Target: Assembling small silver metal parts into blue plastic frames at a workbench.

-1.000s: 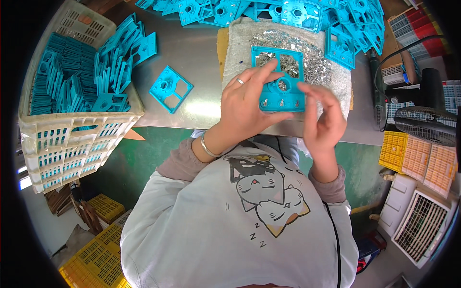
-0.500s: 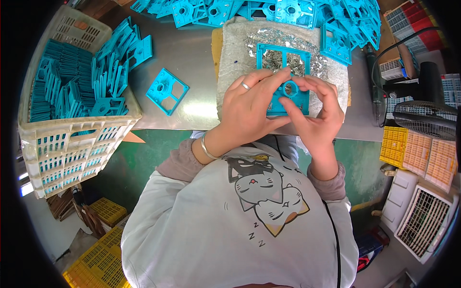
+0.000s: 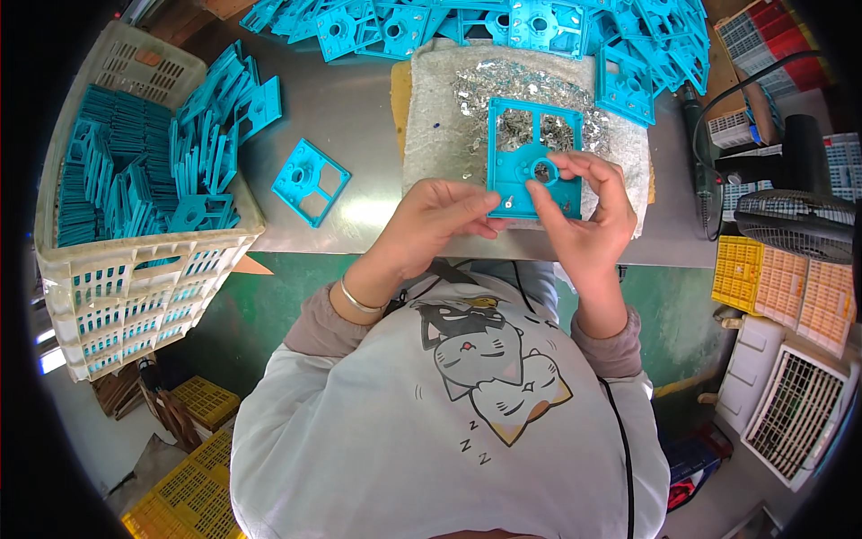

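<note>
A teal plastic frame [image 3: 516, 166] lies on the cloth in front of me, with two openings at its far end and a raised ring nearer to me. My right hand [image 3: 593, 198] pinches this ring between thumb and fingers. At the near left corner of the frame, my left hand [image 3: 440, 220] grips the edge, thumb on top and fingers partly hidden below. A small silvery piece shows on the frame's near part, beside the left thumb. Many tiny silvery metal pieces [image 3: 489, 85] are scattered over the pale cloth [image 3: 440, 148], some visible through the frame's openings.
Another teal frame [image 3: 310, 182] lies alone on the metal table [image 3: 368, 148]. A pale crate [image 3: 148, 256] full of teal frames stands at the left. More frames [image 3: 395, 31] are heaped along the far side. On the right are a corded tool [image 3: 705, 171] and a black fan [image 3: 799, 216].
My left hand has moved left and nearer, from over the ring to the frame's near left corner. The right hand stays at the ring. More of the frame shows now.
</note>
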`<state>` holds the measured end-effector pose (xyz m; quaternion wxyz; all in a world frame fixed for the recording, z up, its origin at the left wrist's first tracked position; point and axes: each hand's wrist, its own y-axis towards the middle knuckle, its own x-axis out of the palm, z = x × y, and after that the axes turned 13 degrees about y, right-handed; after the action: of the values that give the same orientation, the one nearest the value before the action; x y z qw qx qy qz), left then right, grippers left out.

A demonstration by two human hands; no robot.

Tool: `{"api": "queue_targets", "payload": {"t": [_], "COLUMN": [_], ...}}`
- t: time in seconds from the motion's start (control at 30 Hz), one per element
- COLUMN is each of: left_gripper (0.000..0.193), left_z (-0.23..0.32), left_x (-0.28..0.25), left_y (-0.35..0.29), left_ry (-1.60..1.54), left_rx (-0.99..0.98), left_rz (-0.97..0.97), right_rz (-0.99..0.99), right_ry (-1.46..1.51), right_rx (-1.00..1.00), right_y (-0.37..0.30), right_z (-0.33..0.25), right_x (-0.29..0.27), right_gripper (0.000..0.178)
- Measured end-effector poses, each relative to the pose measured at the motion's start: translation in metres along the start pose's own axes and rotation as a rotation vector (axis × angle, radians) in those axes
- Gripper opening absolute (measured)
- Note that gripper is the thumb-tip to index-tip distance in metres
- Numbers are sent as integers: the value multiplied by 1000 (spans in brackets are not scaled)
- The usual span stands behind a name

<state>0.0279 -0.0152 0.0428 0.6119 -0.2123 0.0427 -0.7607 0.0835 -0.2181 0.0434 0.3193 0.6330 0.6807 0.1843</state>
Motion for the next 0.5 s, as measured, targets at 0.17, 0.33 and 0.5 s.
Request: {"api": "queue_targets", "payload": {"t": [0.17,0.33,0.5], "left_gripper": [30,27,28], "left_z": [-3,-9,-12], "left_x": [1,-1,-9], "left_y": [0,4,7], "left_ry": [-3,8,11], "left_rx": [-28,-16,-2], "left_rz": [-14,26,102], "right_rz": [-26,-101,-286], "right_ry": [-8,-72,-227], "right_rx": [-21,-32,-245], "right_y": [-2,2,3], "right_z": [4,6,-4], "right_x": [3,5,14], "right_gripper": [44,44,38]}}
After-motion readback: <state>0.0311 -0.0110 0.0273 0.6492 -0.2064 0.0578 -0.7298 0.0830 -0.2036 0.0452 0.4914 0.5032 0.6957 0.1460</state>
